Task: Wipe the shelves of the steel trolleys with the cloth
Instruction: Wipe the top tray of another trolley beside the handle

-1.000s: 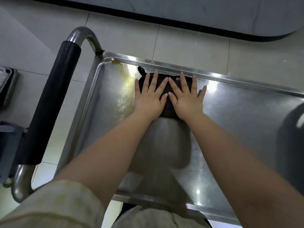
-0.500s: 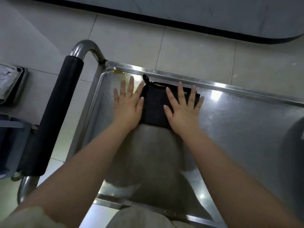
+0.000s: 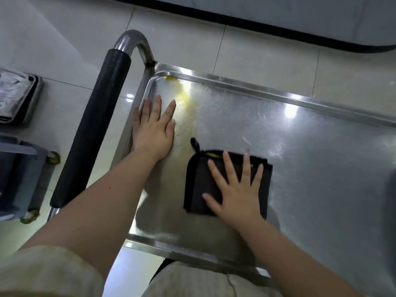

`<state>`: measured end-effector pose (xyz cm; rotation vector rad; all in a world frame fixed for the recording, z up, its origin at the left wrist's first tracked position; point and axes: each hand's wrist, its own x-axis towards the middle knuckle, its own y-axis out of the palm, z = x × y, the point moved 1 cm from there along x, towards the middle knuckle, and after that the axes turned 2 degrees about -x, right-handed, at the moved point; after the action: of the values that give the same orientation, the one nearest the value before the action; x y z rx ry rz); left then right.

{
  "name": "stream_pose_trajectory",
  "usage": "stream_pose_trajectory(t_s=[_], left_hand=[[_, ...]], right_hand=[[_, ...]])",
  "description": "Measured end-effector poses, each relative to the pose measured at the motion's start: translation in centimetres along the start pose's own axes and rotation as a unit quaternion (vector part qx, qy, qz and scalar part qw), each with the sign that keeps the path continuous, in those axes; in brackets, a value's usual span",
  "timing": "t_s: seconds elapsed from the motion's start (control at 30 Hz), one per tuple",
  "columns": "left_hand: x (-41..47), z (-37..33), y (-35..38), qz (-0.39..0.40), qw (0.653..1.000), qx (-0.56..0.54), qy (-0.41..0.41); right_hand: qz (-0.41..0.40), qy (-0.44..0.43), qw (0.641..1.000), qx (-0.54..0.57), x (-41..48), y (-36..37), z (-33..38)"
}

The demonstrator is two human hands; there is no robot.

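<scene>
Pale tiled floor [image 3: 267, 61] is filling the upper and left parts of the view, with a dark baseboard strip [image 3: 235, 20] running along its far edge. Steel trolley: its top shelf [image 3: 321, 168] is occupying the centre and right, a scratched, reflective tray with a raised rim, catching bright spots of overhead light. Push handle [image 3: 92, 129], sleeved in black foam over a bent steel tube, is standing along the shelf's left end. A grey bin-like unit on castors [image 3: 19, 179] is sitting on the floor to the left of the handle, and a dark tray holding pale material [image 3: 15, 95] is lying beyond it. Light-coloured sleeve [image 3: 42, 273] is showing at lower left. Folded black cloth [image 3: 199, 183], with a small hanging loop at its far left corner, is lying flat on the shelf near the front rim, toward the left half. Right hand [image 3: 237, 189] is pressing flat on the cloth, palm down, fingers spread open, gripping nothing. Left hand [image 3: 153, 127] is resting open and flat on the bare steel just beside the left rim, well apart from the cloth. Yellowish smear [image 3: 184, 95] is marking the shelf's far left corner, just beyond the left fingertips.
</scene>
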<state>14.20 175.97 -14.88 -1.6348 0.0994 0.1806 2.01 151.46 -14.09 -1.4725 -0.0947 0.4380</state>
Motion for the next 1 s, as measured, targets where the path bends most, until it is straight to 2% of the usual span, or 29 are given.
stream_pose_trajectory(t_s=[0.07,0.13,0.3,0.43,0.53,0.63,0.73,0.8,0.87,1.0], left_hand=[[-0.3,0.2,0.0,-0.006,1.000,-0.001,0.004],[-0.6,0.4,0.0,-0.011,1.000,-0.006,0.010],[-0.7,0.6,0.4,-0.013,0.999,-0.026,0.017],[0.2,0.5,0.8,-0.014,0.999,-0.041,0.011],[0.5,0.4,0.9,-0.010,0.999,-0.042,0.006],[0.5,0.4,0.8,-0.005,0.999,-0.048,0.011],[0.3,0.6,0.9,-0.004,0.998,-0.055,0.014],[-0.2,0.9,1.1,-0.013,0.998,-0.058,0.018],[-0.6,1.2,1.1,-0.022,0.998,-0.063,0.021],[-1.0,1.5,1.1,-0.037,0.997,-0.063,0.018]], right_hand=[[0.009,-0.014,1.000,-0.013,-2.7,0.7,1.1],[0.003,-0.013,1.000,-0.013,-1.0,0.3,0.9],[0.000,0.125,0.992,-0.006,13.2,-2.1,-2.4],[0.015,0.156,0.988,-0.010,18.0,-3.0,-3.4],[0.004,0.112,0.993,-0.022,13.3,-2.1,-1.8],[-0.015,0.058,0.998,-0.013,4.2,-0.1,1.7],[0.004,0.011,1.000,-0.009,-3.8,1.6,5.1],[0.008,-0.021,1.000,-0.012,-4.4,1.7,5.5],[-0.010,-0.019,1.000,-0.014,-0.8,0.8,4.5],[-0.014,0.114,0.993,-0.011,12.4,-1.7,0.4]])
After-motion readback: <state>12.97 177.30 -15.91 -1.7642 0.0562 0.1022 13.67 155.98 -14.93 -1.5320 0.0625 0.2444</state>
